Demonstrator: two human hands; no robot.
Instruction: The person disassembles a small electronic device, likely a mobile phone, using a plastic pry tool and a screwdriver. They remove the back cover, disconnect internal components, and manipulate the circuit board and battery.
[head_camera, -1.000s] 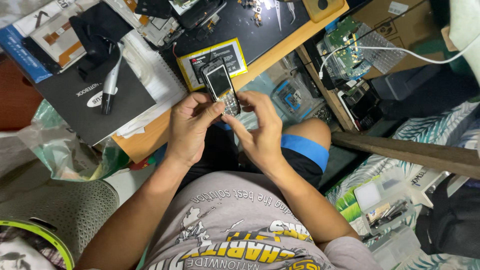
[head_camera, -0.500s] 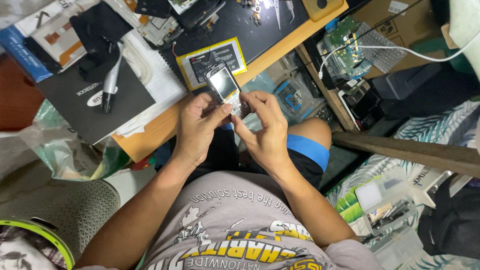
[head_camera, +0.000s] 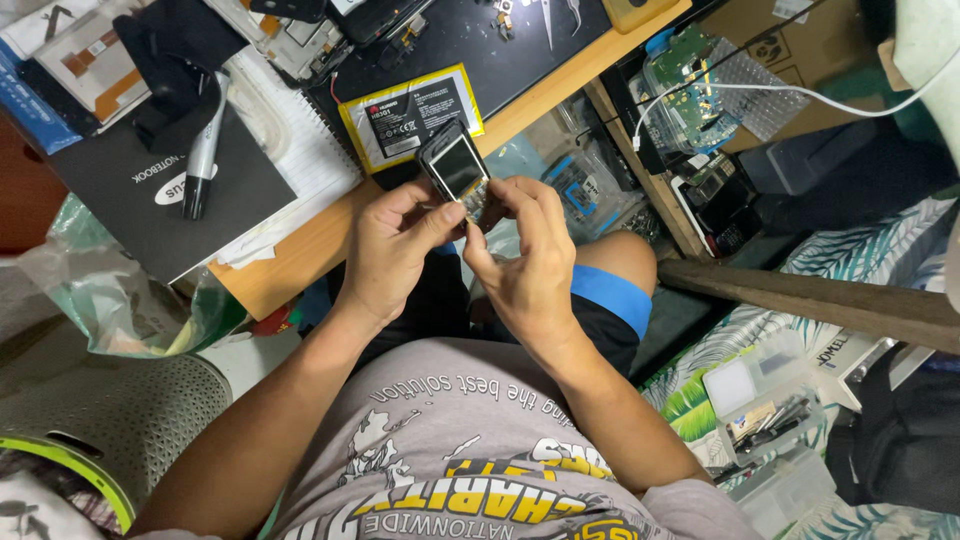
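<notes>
Small keypad phone held just off the table edge

The phone (head_camera: 455, 172) is clamped between the left hand (head_camera: 392, 250) and right hand (head_camera: 525, 265), above the lap, beside the wooden table (head_camera: 300, 250) edge; a yellow-bordered battery (head_camera: 405, 115) lies near, little free room around

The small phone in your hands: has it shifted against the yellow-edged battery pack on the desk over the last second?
Barely. The small phone remains just below the yellow-edged battery pack, in both hands; only its tilt changed slightly.
</notes>
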